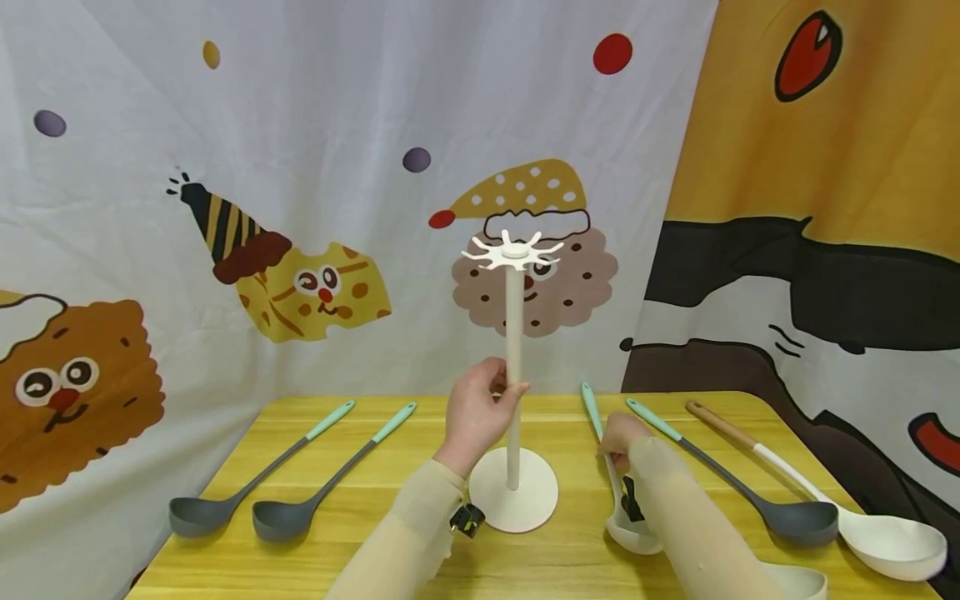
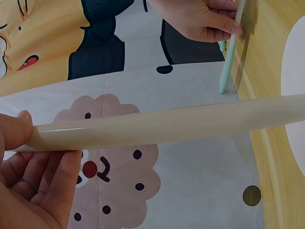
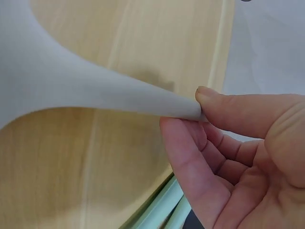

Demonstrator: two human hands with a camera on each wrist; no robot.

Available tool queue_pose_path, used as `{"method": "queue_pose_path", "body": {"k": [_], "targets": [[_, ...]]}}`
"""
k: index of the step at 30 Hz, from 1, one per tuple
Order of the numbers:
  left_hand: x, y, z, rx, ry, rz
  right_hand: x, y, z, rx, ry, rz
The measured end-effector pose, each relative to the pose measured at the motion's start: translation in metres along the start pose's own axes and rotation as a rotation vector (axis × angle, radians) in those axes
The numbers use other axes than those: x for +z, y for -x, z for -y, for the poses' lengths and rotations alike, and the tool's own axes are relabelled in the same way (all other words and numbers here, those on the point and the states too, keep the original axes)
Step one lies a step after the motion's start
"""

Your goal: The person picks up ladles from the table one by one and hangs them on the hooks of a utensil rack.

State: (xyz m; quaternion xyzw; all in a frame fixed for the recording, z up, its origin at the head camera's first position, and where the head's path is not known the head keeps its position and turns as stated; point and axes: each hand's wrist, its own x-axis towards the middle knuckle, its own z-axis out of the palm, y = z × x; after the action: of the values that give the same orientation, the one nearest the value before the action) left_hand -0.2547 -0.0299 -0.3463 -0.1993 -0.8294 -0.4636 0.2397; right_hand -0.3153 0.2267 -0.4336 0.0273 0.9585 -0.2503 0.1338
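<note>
Near the middle of the table stands an upright cream-white utensil rack (image 1: 514, 333) with a round base and a ring of hooks on top. My left hand (image 1: 480, 412) holds its pole between thumb and fingers, as the left wrist view also shows. To the right of the base, my right hand (image 1: 624, 437) pinches the handle of a white ladle (image 1: 630, 535) with a mint-green end. In the right wrist view the ladle's pale neck (image 3: 105, 88) runs into the pinch of thumb and forefinger. Part of this ladle is hidden behind the right forearm.
Two dark grey ladles with mint handles, one outer (image 1: 202, 515) and one inner (image 1: 285, 518), lie on the left. On the right lie another grey ladle (image 1: 798, 521), a white ladle with wooden handle (image 1: 892, 543), and a partly hidden pale utensil (image 1: 798, 581). A printed curtain (image 1: 337, 100) hangs behind.
</note>
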Motion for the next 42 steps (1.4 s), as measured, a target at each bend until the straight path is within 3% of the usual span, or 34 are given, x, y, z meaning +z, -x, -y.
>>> {"method": "queue_pose_path", "body": {"k": [13,28,42], "targets": [[0.000,0.001,0.001,0.008,-0.005,-0.001,-0.008,0.001,-0.002,-0.129,-0.051,-0.091],[0.000,0.001,0.001,0.007,-0.003,0.003,-0.016,0.009,0.009,-0.141,-0.163,-0.142],[0.001,0.000,0.001,0.011,-0.002,-0.001,-0.028,0.019,0.019,-0.242,-0.215,-0.243]]}}
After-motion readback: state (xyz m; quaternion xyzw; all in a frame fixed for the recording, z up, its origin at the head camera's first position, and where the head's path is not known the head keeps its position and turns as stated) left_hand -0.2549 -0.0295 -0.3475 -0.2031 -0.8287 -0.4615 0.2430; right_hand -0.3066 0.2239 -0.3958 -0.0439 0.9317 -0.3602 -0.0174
